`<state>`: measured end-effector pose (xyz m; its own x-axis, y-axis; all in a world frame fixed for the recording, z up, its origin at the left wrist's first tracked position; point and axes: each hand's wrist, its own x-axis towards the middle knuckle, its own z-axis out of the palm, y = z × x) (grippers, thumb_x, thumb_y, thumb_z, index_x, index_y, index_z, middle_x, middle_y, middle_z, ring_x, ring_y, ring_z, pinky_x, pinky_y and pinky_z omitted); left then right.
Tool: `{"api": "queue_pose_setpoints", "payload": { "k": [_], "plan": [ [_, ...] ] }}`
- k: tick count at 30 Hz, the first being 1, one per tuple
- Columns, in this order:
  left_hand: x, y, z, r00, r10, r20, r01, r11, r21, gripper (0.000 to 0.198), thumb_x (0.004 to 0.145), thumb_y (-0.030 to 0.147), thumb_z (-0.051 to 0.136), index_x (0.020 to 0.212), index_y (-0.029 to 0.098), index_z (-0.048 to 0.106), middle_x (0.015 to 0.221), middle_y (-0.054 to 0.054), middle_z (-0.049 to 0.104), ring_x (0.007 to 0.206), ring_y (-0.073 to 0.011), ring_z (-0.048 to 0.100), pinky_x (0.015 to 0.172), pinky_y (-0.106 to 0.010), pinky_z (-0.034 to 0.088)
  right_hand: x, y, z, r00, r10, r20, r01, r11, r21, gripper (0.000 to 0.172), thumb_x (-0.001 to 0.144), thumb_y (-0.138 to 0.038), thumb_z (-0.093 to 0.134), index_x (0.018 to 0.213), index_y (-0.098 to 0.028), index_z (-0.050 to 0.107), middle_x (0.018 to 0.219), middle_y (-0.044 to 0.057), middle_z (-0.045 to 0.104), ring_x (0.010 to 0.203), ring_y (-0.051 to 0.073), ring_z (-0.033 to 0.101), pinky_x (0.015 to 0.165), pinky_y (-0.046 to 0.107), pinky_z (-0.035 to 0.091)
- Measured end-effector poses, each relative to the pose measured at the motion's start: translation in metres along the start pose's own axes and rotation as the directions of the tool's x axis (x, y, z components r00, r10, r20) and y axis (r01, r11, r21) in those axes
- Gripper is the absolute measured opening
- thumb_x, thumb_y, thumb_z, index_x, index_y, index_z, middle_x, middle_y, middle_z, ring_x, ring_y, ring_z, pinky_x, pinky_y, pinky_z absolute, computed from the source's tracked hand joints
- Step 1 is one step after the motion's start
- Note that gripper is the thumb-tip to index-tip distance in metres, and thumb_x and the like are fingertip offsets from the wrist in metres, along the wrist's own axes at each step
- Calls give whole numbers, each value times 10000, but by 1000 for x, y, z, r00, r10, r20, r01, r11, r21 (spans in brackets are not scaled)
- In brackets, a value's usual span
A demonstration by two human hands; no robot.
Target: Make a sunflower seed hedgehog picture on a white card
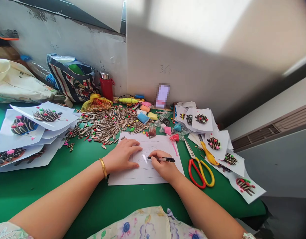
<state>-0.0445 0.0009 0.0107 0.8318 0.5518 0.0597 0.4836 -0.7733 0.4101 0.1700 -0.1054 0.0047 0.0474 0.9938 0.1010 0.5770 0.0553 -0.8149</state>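
Note:
A stack of white paper (143, 177) lies on the green table in front of me, with a faint rounded outline drawn on the top sheet. My left hand (124, 155) rests flat on the left part of the paper, fingers spread. In my right hand (165, 166) is a black pen (166, 159), its tip at the drawing. Right of the paper lie scissors (199, 167) with one red and one yellow handle. Beyond the paper's top edge are a pile of striped sunflower seeds (105, 124) and small lumps of coloured clay (143, 118).
Cards with seed-and-clay hedgehogs are stacked at left (49, 116) and right (218, 146). A yellow utility knife (209, 152) lies near the scissors. Behind stand a striped bag (73, 79), a red flask (106, 88) and a blurred phone (162, 96) against the wall.

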Motion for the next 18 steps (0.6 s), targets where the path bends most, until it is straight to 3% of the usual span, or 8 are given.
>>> {"api": "queue_pose_setpoints", "payload": {
  "k": [18],
  "plan": [
    [0, 1, -1, 1000, 3, 1, -3, 1000, 14, 652, 688, 448, 815, 1283, 260, 625, 1401, -102, 534, 1324, -330, 446, 1159, -529, 261, 2, 4, 0, 999, 34, -11, -34, 999, 18, 181, 855, -229, 519, 884, -229, 697, 914, 16, 722, 884, 197, 646, 811, 315, 490]
  ]
}}
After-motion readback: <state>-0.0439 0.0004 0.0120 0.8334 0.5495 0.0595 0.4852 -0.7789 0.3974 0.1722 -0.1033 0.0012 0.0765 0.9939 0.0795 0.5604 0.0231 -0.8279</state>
